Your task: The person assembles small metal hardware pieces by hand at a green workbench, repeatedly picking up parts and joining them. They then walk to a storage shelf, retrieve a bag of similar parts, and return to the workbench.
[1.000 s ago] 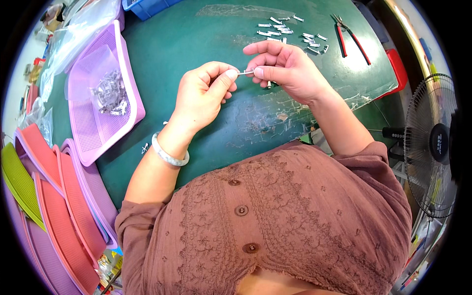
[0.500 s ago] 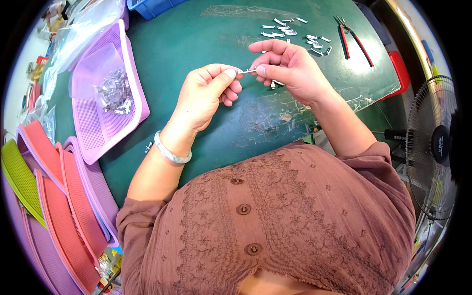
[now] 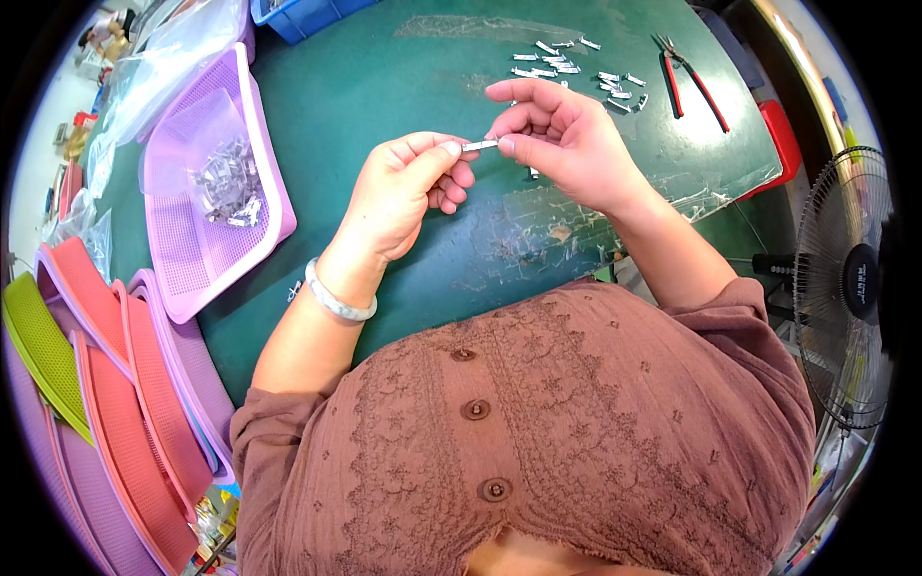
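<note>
Above the green table, a small shiny metal piece [image 3: 479, 146], narrow and flat, is pinched at its two ends between both hands. My left hand [image 3: 408, 187] grips one end with thumb and forefinger, its other fingers curled. My right hand [image 3: 567, 144] has thumb and forefinger at the opposite end, with the remaining fingers loosely bent. Beyond the right hand lie several similar small metal pieces [image 3: 552, 62] in a loose group. Another small piece [image 3: 533, 174] rests just under the right hand, partly hidden.
A purple perforated basket [image 3: 274, 216] at left holds a plastic bag of metal parts [image 3: 230, 182]. Red-handled pliers [image 3: 678, 82] lie at the far right. Stacked baskets [image 3: 125, 403] stand lower left, a fan [image 3: 855, 283] at right, a blue bin [image 3: 307, 17] at the back.
The metal piece has turned in my fingers, now showing a broader flat face. My left hand has shifted very slightly; the right hand has barely moved.
</note>
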Demonstrator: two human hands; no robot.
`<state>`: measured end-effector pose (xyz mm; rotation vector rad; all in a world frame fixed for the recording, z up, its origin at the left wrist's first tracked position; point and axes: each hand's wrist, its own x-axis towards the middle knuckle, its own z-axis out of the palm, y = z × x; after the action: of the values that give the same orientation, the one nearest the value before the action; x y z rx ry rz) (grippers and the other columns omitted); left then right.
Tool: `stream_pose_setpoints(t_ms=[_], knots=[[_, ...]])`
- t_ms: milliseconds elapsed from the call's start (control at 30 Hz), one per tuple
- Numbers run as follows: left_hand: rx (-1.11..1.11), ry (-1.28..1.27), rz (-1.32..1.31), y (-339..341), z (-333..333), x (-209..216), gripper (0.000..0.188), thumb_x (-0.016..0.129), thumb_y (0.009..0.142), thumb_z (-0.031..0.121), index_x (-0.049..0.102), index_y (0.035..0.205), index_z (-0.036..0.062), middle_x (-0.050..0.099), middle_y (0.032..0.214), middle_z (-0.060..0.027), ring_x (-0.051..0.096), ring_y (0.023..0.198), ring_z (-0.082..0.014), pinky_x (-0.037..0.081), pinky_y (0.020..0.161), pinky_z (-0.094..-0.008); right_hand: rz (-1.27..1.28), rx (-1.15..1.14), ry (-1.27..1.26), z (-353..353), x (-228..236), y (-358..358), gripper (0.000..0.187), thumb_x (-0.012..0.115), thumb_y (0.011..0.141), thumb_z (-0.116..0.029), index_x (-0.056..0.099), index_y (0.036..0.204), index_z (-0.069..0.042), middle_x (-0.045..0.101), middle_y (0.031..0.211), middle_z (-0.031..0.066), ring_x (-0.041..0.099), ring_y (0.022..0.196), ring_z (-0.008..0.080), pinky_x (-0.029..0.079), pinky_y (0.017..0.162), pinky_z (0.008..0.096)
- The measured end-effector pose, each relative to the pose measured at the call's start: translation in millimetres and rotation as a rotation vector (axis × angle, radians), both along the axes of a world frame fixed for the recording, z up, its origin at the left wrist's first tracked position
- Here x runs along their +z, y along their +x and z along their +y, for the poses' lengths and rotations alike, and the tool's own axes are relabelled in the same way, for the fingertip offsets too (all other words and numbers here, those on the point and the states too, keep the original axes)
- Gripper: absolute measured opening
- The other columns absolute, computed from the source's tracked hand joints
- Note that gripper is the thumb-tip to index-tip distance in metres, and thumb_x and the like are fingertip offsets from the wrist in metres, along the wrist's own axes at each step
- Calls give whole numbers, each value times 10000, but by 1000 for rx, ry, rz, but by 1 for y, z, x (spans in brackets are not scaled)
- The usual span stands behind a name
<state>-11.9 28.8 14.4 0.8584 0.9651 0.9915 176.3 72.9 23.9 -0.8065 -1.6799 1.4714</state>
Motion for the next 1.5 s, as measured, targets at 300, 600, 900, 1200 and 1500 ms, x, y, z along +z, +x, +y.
stream_pose_setpoints(t_ms=[300,600,900,1200,1500], knots=[[29,-15,-7,0,0,-1,163,488,870,129,593,877,5,577,679,-25,511,560,-82,418,510,-192,-69,-64,255,-5,-6,-2,347,572,775,17,501,1113,-6,615,815,39,550,723,92,455,674,231],[30,15,23,1,-1,-5,149,545,845,145,601,895,17,591,703,-30,525,584,-72,431,533,-190,-68,-80,336,-6,-10,-1,371,583,756,23,501,1116,-20,618,814,47,563,721,104,464,664,241],[120,166,216,10,-6,0,161,570,833,94,593,950,-14,593,737,-32,534,618,-76,438,552,-195,-21,-84,254,-8,-15,1,397,569,758,37,485,1140,-32,610,828,44,562,744,100,463,689,232],[140,222,207,11,-7,-4,166,572,822,50,589,971,-21,605,782,-52,556,665,-94,460,599,-208,34,-98,249,-9,-18,1,412,562,758,49,479,1153,-36,601,829,46,559,747,95,461,690,230],[151,308,190,12,-6,-11,135,587,804,26,605,937,7,595,772,-15,545,681,-71,451,616,-196,68,-73,271,-11,-17,2,439,562,753,62,467,1170,-36,595,828,41,556,738,92,457,680,226]])
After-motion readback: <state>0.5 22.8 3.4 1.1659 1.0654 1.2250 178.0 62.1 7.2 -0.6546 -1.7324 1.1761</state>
